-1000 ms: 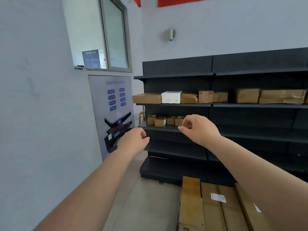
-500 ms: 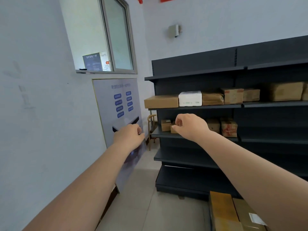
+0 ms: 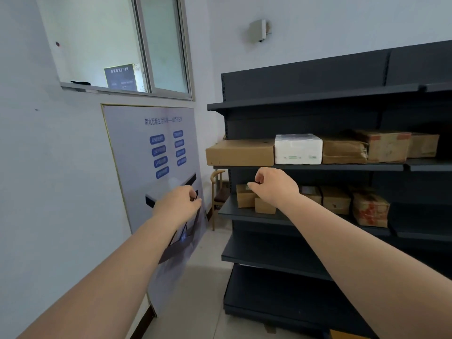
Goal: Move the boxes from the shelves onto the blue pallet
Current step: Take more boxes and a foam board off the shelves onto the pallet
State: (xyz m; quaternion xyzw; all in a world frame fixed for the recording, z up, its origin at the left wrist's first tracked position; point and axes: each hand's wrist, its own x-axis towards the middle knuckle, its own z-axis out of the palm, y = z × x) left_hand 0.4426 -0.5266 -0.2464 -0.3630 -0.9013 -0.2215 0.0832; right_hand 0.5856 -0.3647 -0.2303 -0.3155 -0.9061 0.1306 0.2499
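Reaching out toward the shelves (image 3: pixel 318 167), I have both arms stretched in front of me and nothing in either hand: my left hand (image 3: pixel 177 204) hangs in front of the wall poster (image 3: pixel 156 148) with its fingers loosely curled on air, and my right hand (image 3: pixel 275 188) is out ahead of the middle shelf, fingers bent in the same slack way, apart from every box. The boxes are all on the rack: on the upper shelf a flat brown carton (image 3: pixel 239 152) at the left end, a white foam box (image 3: pixel 298 149) just beside it, and more brown parcels (image 3: pixel 367 148) to the right; on the shelf below, 2 small cartons (image 3: pixel 254 200) sit right behind my right hand, with a few more further along. The blue pallet is not in sight from here, so I cannot tell how far I must carry. The risks I see are these. The flat carton overhangs the shelf's left end, so a one-handed pull could tip it off the edge. The foam box touches it, and dragging one may shift the other. The small cartons sit close together, so a careless grab could knock a neighbour to the floor. One parcel looks crumpled and may sag if I lift it by 1 corner.
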